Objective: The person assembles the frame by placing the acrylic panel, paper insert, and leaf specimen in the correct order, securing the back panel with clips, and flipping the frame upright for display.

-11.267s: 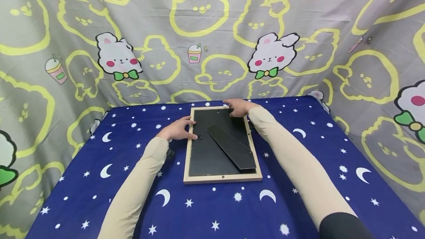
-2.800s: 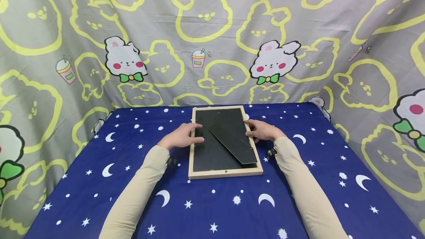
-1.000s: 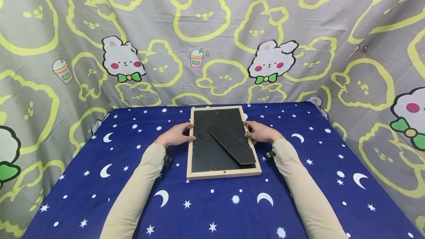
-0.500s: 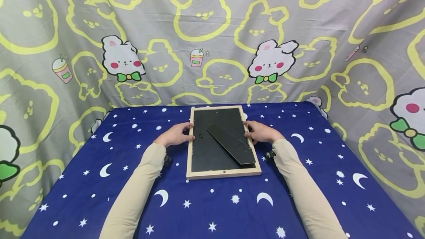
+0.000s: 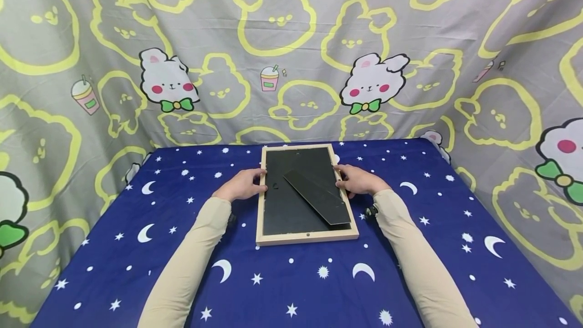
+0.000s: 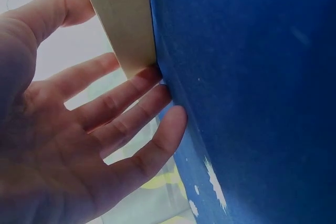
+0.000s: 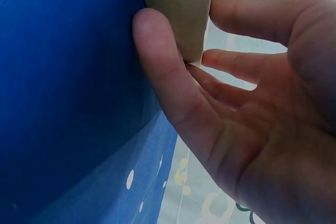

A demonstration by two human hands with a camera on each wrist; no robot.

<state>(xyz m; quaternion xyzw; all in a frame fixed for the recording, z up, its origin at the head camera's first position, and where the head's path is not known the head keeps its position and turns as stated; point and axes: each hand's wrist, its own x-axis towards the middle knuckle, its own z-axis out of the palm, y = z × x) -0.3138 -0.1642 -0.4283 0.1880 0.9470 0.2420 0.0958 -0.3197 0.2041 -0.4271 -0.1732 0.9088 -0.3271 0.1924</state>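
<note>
A picture frame (image 5: 307, 238) of pale wood lies back side up on the blue cloth. Its black backing board (image 5: 287, 216) carries a black easel stand (image 5: 316, 199), set slantwise, and a small black hook (image 5: 275, 186). My left hand (image 5: 241, 184) holds the frame's left side, thumb at the top edge and fingers against the outer side. On the opposite side my right hand (image 5: 361, 181) holds the frame in much the same way. In the wrist views the wooden side stands between thumb and fingers, with the lower fingers near the cloth.
The blue cloth (image 5: 291, 287) with moons and stars covers the table. Behind and at both sides hangs a grey patterned curtain (image 5: 309, 29). A dark wrist device (image 5: 371, 211) shows under the right sleeve.
Earlier my right hand was at the frame's top right corner; it has moved down to the right side. My left hand has drawn slightly outward to the left edge. Little differs in the last second.
</note>
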